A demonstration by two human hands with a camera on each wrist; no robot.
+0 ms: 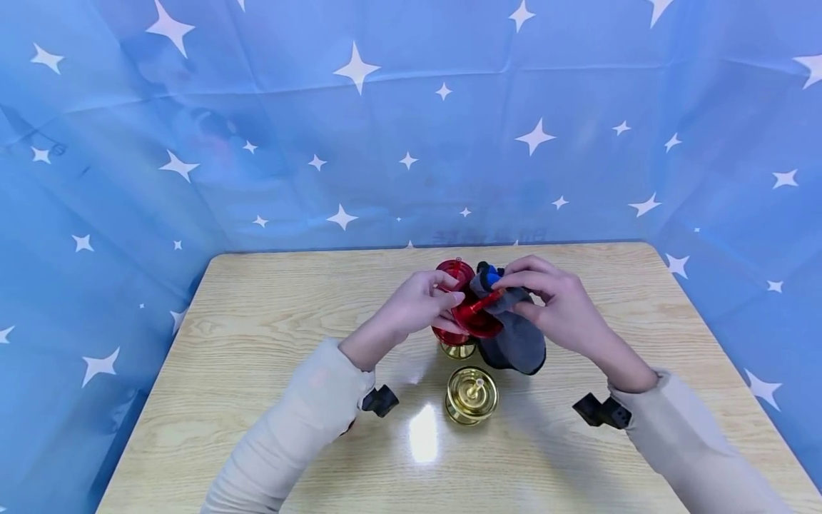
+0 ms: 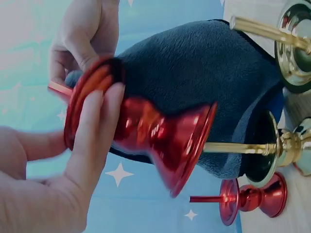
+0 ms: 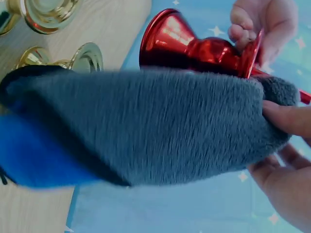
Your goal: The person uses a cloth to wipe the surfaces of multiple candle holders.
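My left hand [image 1: 427, 303] holds a shiny red candlestick [image 2: 141, 121] by its dish, fingers on one side and thumb on the other. It is tilted above the table, with a thin spike sticking out of the dish. My right hand [image 1: 561, 300] pinches a plush grey cloth [image 3: 160, 124] with a blue reverse side against the dish and spike end. The rest of the cloth hangs down, and in the right wrist view it covers part of the candlestick. Where exactly the cloth touches the spike is partly hidden by fingers.
A gold candlestick [image 1: 472, 396] with an upright spike stands nearest on the wooden table [image 1: 276, 314]. Another gold candlestick [image 2: 291, 145] and a second red one [image 2: 252, 199] stand behind it, close below the hands. A blue star-patterned curtain [image 1: 411, 128] hangs behind.
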